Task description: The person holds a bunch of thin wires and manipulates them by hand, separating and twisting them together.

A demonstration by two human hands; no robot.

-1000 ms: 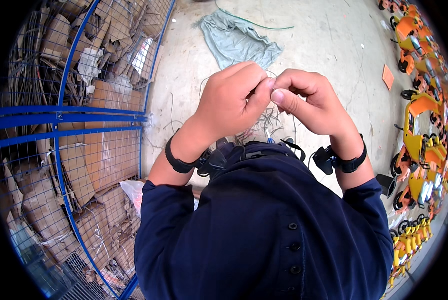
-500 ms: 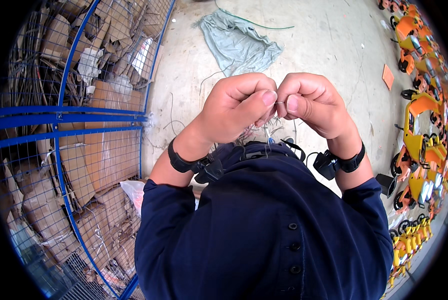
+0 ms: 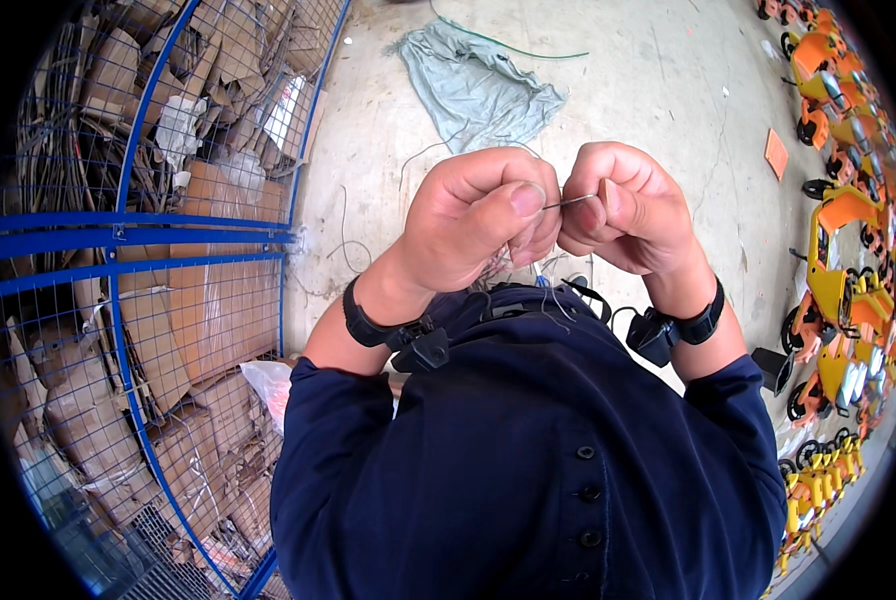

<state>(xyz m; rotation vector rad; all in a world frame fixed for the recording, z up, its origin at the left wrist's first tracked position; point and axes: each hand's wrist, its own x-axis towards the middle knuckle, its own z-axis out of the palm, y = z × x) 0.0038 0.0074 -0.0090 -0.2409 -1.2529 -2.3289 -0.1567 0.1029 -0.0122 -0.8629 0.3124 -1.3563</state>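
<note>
My left hand [image 3: 483,210] is closed, thumb and fingers pinching a thin wire [image 3: 576,199]. Close beside it, my right hand [image 3: 623,210] is closed on the same wire, which spans the small gap between my fingertips. Loose ends hang below my hands in front of my dark blue clothing [image 3: 468,430]. A black strap with a small black device [image 3: 418,345] is on each wrist. Behind and below my hands, more tangled wires [image 3: 353,255] lie on the concrete floor [image 3: 688,90], partly hidden by my hands.
On the left stands a blue mesh cage [image 3: 198,255] packed with cardboard [image 3: 188,330]. A grey-green sheet [image 3: 478,85] and green cord [image 3: 528,55] lie ahead. Many orange and yellow wheeled items [image 3: 833,270] line the right, near a flat orange piece [image 3: 776,155]. A plastic bag [image 3: 263,385] sits left.
Both hands have moved a little downward and turned. The wire between my fingertips and its hanging ends are now more visible. My hands are still closed.
</note>
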